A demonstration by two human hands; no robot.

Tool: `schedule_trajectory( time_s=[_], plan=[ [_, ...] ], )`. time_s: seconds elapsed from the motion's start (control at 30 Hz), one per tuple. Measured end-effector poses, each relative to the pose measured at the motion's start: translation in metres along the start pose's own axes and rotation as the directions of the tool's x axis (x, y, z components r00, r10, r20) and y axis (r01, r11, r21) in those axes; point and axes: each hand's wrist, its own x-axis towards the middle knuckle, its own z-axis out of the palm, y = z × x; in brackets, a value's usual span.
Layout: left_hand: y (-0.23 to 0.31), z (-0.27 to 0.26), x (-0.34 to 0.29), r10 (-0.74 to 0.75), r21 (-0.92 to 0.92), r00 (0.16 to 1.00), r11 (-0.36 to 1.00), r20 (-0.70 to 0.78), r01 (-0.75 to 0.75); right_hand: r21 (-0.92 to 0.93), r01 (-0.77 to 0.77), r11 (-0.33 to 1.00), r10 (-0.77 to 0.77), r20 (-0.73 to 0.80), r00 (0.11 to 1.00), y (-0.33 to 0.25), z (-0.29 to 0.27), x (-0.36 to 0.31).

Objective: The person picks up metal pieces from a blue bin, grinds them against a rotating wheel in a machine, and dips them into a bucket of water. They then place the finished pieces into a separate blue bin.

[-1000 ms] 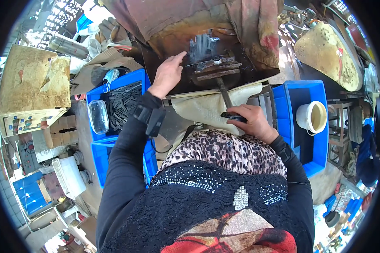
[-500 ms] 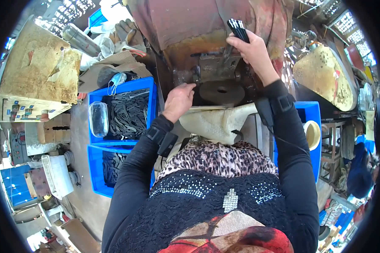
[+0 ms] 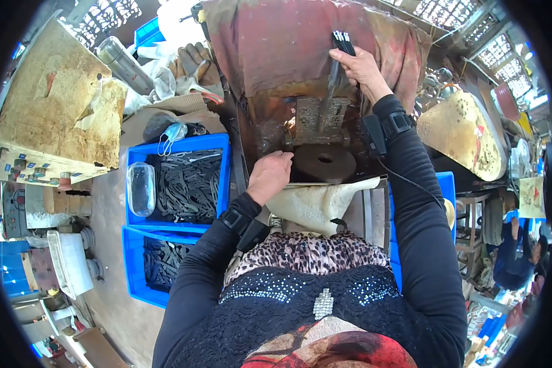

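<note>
My right hand (image 3: 363, 69) is raised at the far side of the machine, its fingers wrapped round a bundle of thin dark metal strips (image 3: 342, 44) with bright shiny ends. Below it, a brown grinding wheel (image 3: 348, 165) with a central hole lies in a stained housing. At the wheel's left edge is my left hand (image 3: 270, 176), its fingers curled and pressed together. What they pinch, if anything, is too small to tell. A pale cloth (image 3: 313, 205) hangs along the machine's near edge, in front of my lap.
Two blue bins on the left hold many dark strips: the far bin (image 3: 226, 178) and the near bin (image 3: 135, 283). A clear plastic container (image 3: 141, 189) rests on the far bin's rim. Another blue bin (image 3: 446, 183) stands right of my arm. A reddish cloth (image 3: 282, 43) drapes the machine.
The whole view has shifted, so the machine and bins sit lower in it. My left hand has moved a little right, closer to the wheel. My right hand still grips the bundle.
</note>
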Motion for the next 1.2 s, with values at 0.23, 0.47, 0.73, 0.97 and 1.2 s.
schedule_trajectory(
  time_s=[0.23, 0.47, 0.73, 0.97, 1.2],
  plan=[
    [-0.01, -0.001, 0.002, -0.004, -0.085, 0.999, 0.996, 0.044, 0.007, 0.006, -0.052, 0.999, 0.052, -0.033, 0.998, 0.007, -0.001, -0.018],
    [0.033, -0.02, 0.052, -0.293, -0.832, 0.886, 0.329, 0.36, 0.447, 0.269, -0.286, 0.919, 0.183, 0.351, 0.918, 0.068, -0.006, -0.129],
    [0.106, 0.043, 0.073, 0.165, -0.697, 0.709, -0.132, 0.686, 0.705, 0.071, -0.33, 0.941, 0.329, 0.028, 0.944, 0.091, -0.01, -0.226],
    [0.137, 0.098, 0.062, 0.016, -0.672, 0.675, -0.073, 0.738, 0.737, -0.157, -0.232, 0.96, 0.168, -0.34, 0.925, 0.119, -0.025, -0.286],
    [0.134, 0.121, 0.028, 0.095, -0.485, 0.478, 0.07, 0.873, 0.872, -0.51, -0.339, 0.79, 0.032, -0.519, 0.854, 0.156, -0.016, -0.359]
  ],
)
